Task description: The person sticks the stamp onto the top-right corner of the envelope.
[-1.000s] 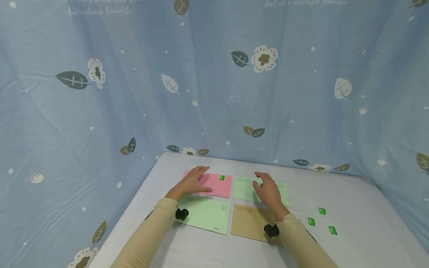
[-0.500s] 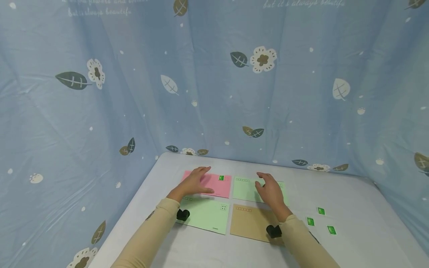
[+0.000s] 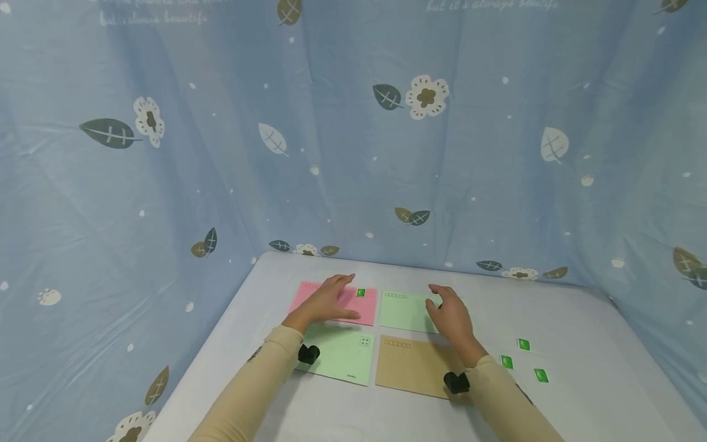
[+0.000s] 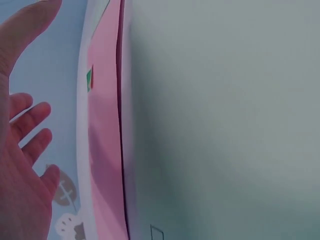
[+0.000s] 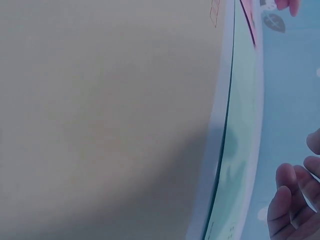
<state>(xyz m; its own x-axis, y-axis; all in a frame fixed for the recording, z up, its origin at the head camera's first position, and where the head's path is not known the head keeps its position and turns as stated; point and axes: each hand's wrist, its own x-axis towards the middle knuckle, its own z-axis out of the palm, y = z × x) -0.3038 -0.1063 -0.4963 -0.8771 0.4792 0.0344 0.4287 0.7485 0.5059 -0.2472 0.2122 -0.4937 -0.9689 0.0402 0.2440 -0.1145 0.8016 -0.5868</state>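
My left hand (image 3: 323, 301) hovers over the pink envelope (image 3: 366, 312), thumb and fingers spread with nothing between them. A green stamp (image 3: 361, 293) lies near that envelope's top right corner. Beside it, my right hand (image 3: 453, 317) hangs above the right part of a light green envelope (image 3: 403, 314), fingers loosely bent and holding nothing. A second green envelope (image 3: 343, 362) lies in front of the pink one, partly behind the left wrist. Front right is a brown envelope (image 3: 410, 367), its right end hidden by my forearm. Both wrist views show the fingers apart from the paper.
Three loose green stamps, one of them a back stamp (image 3: 523, 344), lie on the white tabletop (image 3: 585, 344) right of my right forearm. A blue patterned curtain (image 3: 342, 153) stands behind and left of the table. Black wrist cameras (image 3: 456, 382) sit under the wrists.
Both hands have drifted slightly right over the envelopes, still holding nothing. The head view has turned a little right, so the scene sits further left. Envelopes and stamps stay in place.
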